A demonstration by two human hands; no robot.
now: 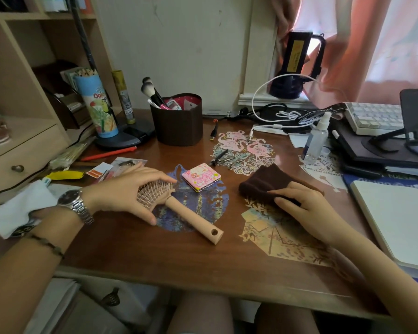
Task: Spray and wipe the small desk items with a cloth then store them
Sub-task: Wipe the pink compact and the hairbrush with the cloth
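Observation:
A wooden hairbrush (191, 219) lies bristles up on the brown desk (179, 256), handle pointing toward me. My left hand (130, 189), with a wristwatch, curls over the brush head and grips it. Just beyond the brush sits a small pink square compact (201, 176). A dark brown cloth (263, 183) lies folded to the right of the compact. My right hand (299, 206) rests on the cloth's near edge, fingers pinching it. A clear spray bottle (315, 139) stands upright at the right rear.
A brown cup with makeup brushes (176, 121) stands at the back centre. Colour-pencil tube (97, 104) and shelves are at the left. Keyboard (374, 118), phone stand, cables and books crowd the right. An open notebook (401, 220) lies front right. White paper (17, 206) lies front left.

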